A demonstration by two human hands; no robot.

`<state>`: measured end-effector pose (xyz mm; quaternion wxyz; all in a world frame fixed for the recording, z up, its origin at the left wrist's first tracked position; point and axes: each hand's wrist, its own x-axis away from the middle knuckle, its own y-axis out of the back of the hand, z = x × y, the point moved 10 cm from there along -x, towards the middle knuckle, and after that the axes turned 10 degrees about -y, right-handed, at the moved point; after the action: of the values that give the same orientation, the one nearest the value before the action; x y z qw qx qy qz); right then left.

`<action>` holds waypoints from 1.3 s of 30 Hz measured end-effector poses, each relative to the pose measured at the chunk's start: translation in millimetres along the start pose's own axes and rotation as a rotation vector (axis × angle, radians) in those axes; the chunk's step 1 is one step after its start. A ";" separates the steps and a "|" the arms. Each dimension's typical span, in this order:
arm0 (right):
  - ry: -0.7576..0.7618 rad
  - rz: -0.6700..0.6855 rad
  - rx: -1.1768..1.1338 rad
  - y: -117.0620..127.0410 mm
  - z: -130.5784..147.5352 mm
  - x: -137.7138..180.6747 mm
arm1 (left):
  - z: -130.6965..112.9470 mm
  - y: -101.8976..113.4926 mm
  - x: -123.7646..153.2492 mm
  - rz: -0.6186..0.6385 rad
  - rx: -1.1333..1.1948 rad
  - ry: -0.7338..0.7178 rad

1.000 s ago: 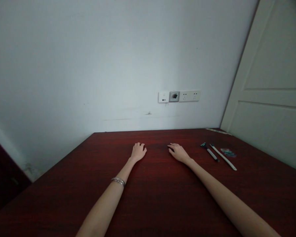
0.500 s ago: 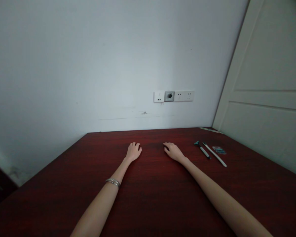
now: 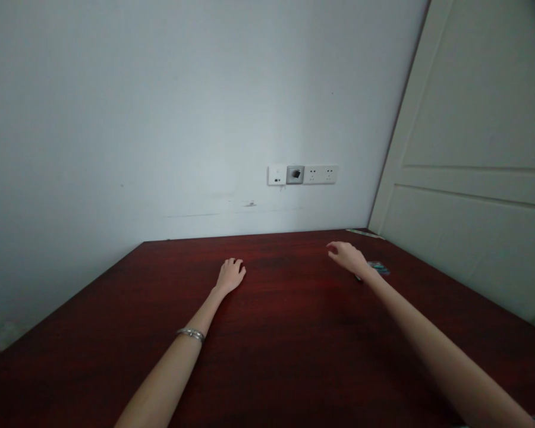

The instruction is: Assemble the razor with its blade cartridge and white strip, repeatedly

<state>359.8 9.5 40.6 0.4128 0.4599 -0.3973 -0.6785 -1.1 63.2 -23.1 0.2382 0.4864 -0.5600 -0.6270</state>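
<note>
My left hand (image 3: 231, 276) lies palm down on the dark red table, its fingers spread and nothing in them. Farther right, my right hand (image 3: 346, 257) is lifted above the table with the fingers loosely bent and a gap to the thumb; I see nothing held in it. The razor (image 3: 358, 278) is nearly all covered by this hand and wrist, only a dark end showing. A clear packet with blue-green pieces (image 3: 378, 268) lies just past the right wrist. The long white stick beside the razor is hidden behind my right arm.
The red wooden table (image 3: 267, 333) meets a white wall at the back, where a row of sockets (image 3: 303, 175) is mounted. A thin pale strip (image 3: 364, 233) lies in the far right corner. A white panelled door (image 3: 468, 184) borders the right side.
My right hand has risen from the table and moved right, over the razor and stick. My left hand stays resting on the table. The view has turned slightly right.
</note>
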 end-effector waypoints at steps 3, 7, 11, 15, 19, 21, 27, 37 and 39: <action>-0.128 0.040 0.063 -1.2 -46.8 0.9 | -1.2 -0.5 -1.1 -0.001 -0.008 -0.012; -0.205 0.072 0.081 -12.3 -78.4 9.9 | -2.0 -0.1 -1.9 -0.007 -0.029 -0.016; -0.234 0.125 0.093 -25.3 -85.8 11.9 | -2.4 0.5 -1.6 -0.007 -0.034 -0.017; -0.267 0.129 0.105 -30.8 -88.1 10.0 | -2.1 0.8 -1.0 -0.010 -0.024 -0.018; -0.309 0.122 0.118 -33.8 -92.8 10.3 | -2.0 1.1 -0.6 -0.011 -0.014 -0.018; -0.324 0.118 0.123 -34.3 -94.5 10.8 | -2.3 1.6 -0.5 -0.011 -0.008 -0.018; -0.337 0.108 0.123 -30.8 -92.6 13.1 | -0.8 0.9 -0.8 0.001 -0.006 0.000; -0.258 0.024 0.045 -13.0 -68.2 13.7 | -1.5 1.8 -0.6 0.006 -0.019 0.005; -0.230 -0.026 -0.013 -5.9 -54.6 12.6 | -1.0 2.9 -1.5 0.017 -0.016 0.021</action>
<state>407.7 -8.8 17.2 0.3588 0.3812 -0.4315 -0.7346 -0.4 63.2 -19.8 0.2533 0.4861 -0.5567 -0.6242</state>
